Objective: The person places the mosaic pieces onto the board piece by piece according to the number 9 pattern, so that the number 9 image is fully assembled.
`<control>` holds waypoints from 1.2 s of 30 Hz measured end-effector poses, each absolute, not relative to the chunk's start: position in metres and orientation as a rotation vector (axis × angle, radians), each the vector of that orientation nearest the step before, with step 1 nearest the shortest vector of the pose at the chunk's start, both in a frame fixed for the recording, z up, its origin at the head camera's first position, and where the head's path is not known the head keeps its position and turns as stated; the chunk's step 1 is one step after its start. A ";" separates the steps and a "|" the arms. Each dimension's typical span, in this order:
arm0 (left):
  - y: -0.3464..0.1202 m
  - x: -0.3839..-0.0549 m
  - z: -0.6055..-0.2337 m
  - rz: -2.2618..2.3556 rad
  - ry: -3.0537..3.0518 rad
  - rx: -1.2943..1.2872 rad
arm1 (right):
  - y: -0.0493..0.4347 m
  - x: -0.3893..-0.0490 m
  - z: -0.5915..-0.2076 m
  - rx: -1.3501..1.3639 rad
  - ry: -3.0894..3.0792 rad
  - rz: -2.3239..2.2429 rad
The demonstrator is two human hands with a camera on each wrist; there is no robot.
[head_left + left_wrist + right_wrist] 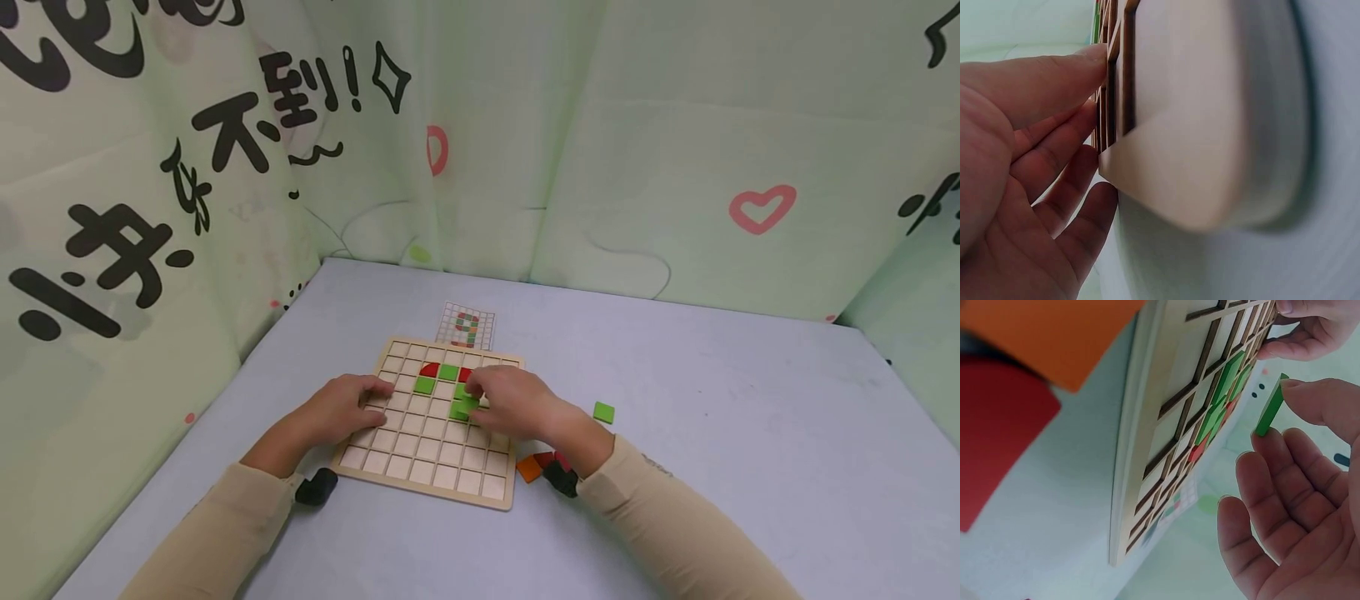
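A wooden grid board [420, 468] lies on the table, with several green and red tiles set in its cells. Among them are a rounded red tile [429, 370] and a square green tile [424, 385]. At the board's left side my left hand [341, 410] rests with thumb and fingers extended, touching the board. My right hand [517, 402] is over the board's right part. In the right wrist view it pinches a green square tile [1271, 406] between thumb and fingertips, lifted off the grid. From the head, this hand partly hides nearby cells.
Behind the board lies a printed pattern card [452, 323]. A loose green tile [603, 412] is on the table to the right. Close to the board's lower right are an orange tile [528, 469] and red ones, partly behind the right wrist. A printed curtain [660, 150] surrounds the table.
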State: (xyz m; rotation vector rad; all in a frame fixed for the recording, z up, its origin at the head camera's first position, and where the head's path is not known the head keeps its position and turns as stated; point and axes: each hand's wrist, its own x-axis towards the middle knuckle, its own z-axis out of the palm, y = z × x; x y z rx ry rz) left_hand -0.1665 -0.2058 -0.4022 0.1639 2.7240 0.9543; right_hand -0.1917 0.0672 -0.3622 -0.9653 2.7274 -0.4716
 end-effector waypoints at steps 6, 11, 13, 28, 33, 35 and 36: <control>-0.205 -0.166 -0.401 0.965 2.718 0.161 | 0.062 -0.193 -0.361 -0.983 2.733 -0.468; -0.204 -0.165 -0.400 0.965 2.716 0.162 | 0.057 -0.195 -0.361 -0.999 2.736 -0.465; -0.204 -0.165 -0.400 0.961 2.719 0.162 | 0.056 -0.195 -0.361 -1.007 2.733 -0.458; -0.205 -0.167 -0.402 0.967 2.716 0.155 | 0.048 -0.199 -0.363 -1.012 2.711 -0.482; -0.205 -0.167 -0.402 0.966 2.709 0.157 | 0.045 -0.199 -0.364 -1.010 2.711 -0.470; -0.205 -0.167 -0.402 0.960 2.710 0.159 | 0.044 -0.199 -0.364 -1.004 2.707 -0.471; -0.205 -0.166 -0.401 0.963 2.708 0.154 | 0.044 -0.199 -0.365 -1.000 2.705 -0.471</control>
